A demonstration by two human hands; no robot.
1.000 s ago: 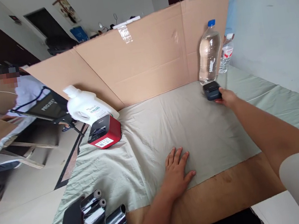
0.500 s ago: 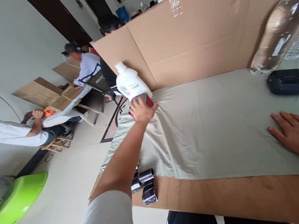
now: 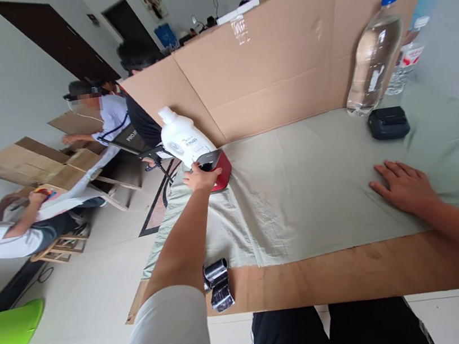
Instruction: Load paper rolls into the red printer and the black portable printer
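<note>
At the far left of the table, my left hand (image 3: 202,178) reaches to a red and dark-grey box-like object (image 3: 223,171). The thumb lies across its near side and the fingers curl over its left side; its exact kind is unclear. Right behind it stands a white jug-shaped bottle (image 3: 185,135) with a white cap. My right hand (image 3: 404,186) lies flat on the greenish-grey cloth (image 3: 308,183), fingers spread, holding nothing. Just beyond the right hand sits a small black device (image 3: 388,123).
A cardboard panel (image 3: 270,69) stands along the back. A large clear bottle with a blue cap (image 3: 375,54) and a smaller water bottle (image 3: 406,64) are at the back right. Black shiny rolls (image 3: 220,290) lie at the front-left edge. Other people sit at a table on the left.
My left hand has gone from spread over the red and dark-grey object to gripping it, and more of the object shows. My right hand still lies flat. The camera view has shifted.
</note>
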